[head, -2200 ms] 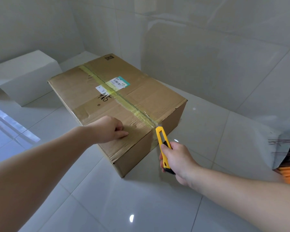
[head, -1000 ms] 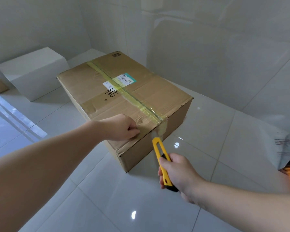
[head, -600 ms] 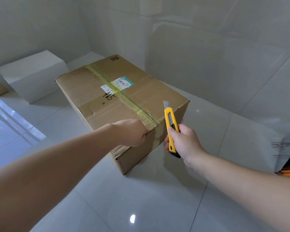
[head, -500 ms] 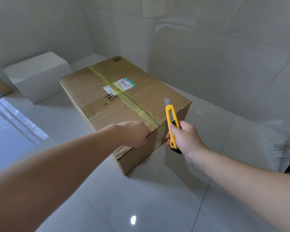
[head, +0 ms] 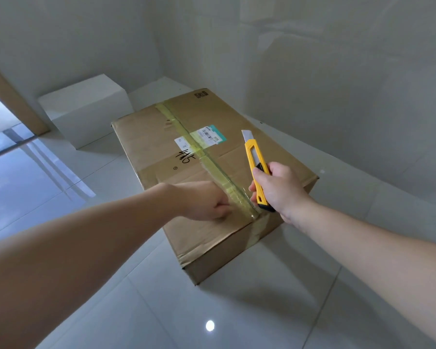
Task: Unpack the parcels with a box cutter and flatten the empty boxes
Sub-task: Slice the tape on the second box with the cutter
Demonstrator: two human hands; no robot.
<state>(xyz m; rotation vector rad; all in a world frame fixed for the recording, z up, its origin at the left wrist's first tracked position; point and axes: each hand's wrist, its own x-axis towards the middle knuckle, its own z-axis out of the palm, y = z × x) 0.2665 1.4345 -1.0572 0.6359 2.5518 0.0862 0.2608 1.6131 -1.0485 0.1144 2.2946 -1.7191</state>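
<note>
1 cardboard box (head: pixel 249 170) | taped shut, creased | label + scrawl on top

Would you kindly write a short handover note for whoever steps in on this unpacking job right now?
Left hand: curled, resting on the cardboard box top beside the tape seam.
Right hand: grips the yellow box cutter, blade out, pointing away, above the lid.
The box sits on the tiled floor, flaps closed.
Done: nothing opened.
Left: slit the seam, unpack, flatten. White box waits behind.

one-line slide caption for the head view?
Right hand raises yellow box cutter over taped cardboard box; left hand rests beside tape seam.
</note>
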